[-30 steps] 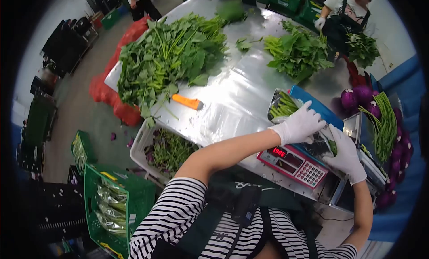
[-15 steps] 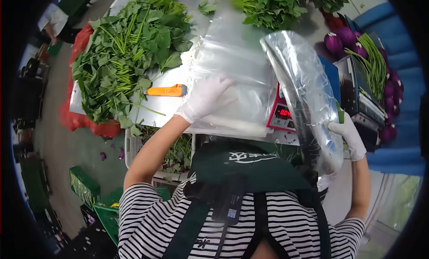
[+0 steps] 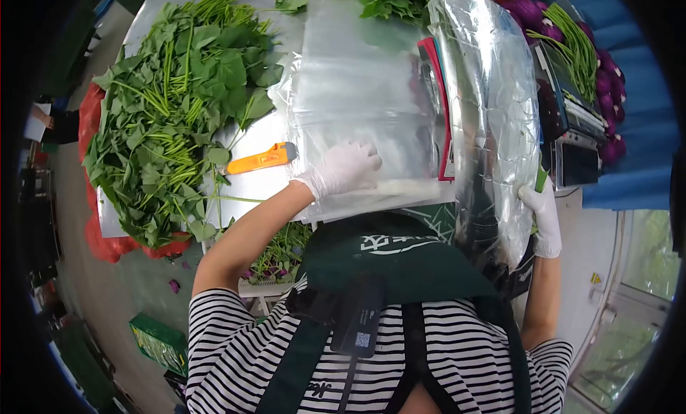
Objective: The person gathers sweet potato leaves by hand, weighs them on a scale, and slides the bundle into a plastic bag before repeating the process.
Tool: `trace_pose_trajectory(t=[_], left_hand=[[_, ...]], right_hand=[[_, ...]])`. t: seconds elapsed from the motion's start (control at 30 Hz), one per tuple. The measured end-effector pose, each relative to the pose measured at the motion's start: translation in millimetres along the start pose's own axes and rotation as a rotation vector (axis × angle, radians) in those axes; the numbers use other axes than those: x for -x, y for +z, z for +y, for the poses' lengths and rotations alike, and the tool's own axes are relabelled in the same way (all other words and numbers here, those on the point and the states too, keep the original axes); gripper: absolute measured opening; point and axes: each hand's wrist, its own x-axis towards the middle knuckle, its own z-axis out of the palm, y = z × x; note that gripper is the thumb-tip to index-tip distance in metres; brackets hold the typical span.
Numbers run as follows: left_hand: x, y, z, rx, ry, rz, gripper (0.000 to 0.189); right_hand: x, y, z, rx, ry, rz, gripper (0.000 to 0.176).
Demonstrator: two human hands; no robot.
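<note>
My left hand (image 3: 343, 169), white-gloved, rests with curled fingers on a stack of clear plastic bags (image 3: 364, 92); whatever is under the fingertips is hidden. At the right, my right hand (image 3: 544, 221), also gloved, grips the edge of a shiny clear plastic bag (image 3: 493, 78), with a bit of green leaf (image 3: 541, 178) at its fingers. That bag hangs in a long arch over the red-edged scale (image 3: 444, 121), hiding its display. Left of the stack lies an orange cutter (image 3: 261, 159), beside a large heap of leafy green stems (image 3: 179, 99).
More greens (image 3: 393, 1) lie at the table's far edge. Purple onions (image 3: 527, 13) and long green stalks (image 3: 572, 46) are at the right, near a dark machine (image 3: 575, 128). Red net sacks (image 3: 107, 239) sit left of the metal table. A co-worker's arm (image 3: 43, 117) shows far left.
The view has shifted. My left hand's fingers have gone from spread to curled on the stack. The bag in my right hand has swung over the scale and now covers its display.
</note>
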Motion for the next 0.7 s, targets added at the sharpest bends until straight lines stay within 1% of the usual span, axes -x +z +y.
trace_pose_trajectory(t=[0.03, 0.17, 0.27, 0.33, 0.37, 0.43, 0.57, 0.7], left_hand=[[-3.4, 6.3, -2.8, 0.070, -0.013, -0.001, 0.024], [-11.1, 18.8, -10.9, 0.078, -0.035, -0.042, 0.024], [-12.8, 19.4, -12.9, 0.064, -0.017, -0.021, 0.022], [-15.0, 15.7, -11.3, 0.146, -0.105, -0.111, 0.027], [-16.3, 11.9, -9.6, 0.145, -0.100, -0.111, 0.027], [-17.6, 5.2, -6.4, -0.011, -0.053, 0.018, 0.032], [-24.9, 13.4, -14.7, 0.025, -0.083, -0.013, 0.036], [-33.2, 14.1, -19.1, 0.047, -0.089, -0.034, 0.030]], right_hand=[[-0.2, 2.6, -0.9, -0.039, -0.036, 0.039, 0.062], [1.0, 0.5, -1.0, -0.098, -0.043, 0.117, 0.061], [0.5, -10.0, 5.5, -0.016, -0.009, 0.114, 0.059], [1.8, -9.7, 4.5, -0.065, 0.000, 0.082, 0.056], [2.0, -9.0, 4.6, -0.065, -0.002, 0.087, 0.056], [2.0, -7.4, 6.7, -0.068, -0.024, 0.122, 0.052], [2.2, -14.1, 14.3, -0.059, 0.015, 0.097, 0.047], [4.3, -11.2, 5.4, -0.050, 0.035, 0.090, 0.043]])
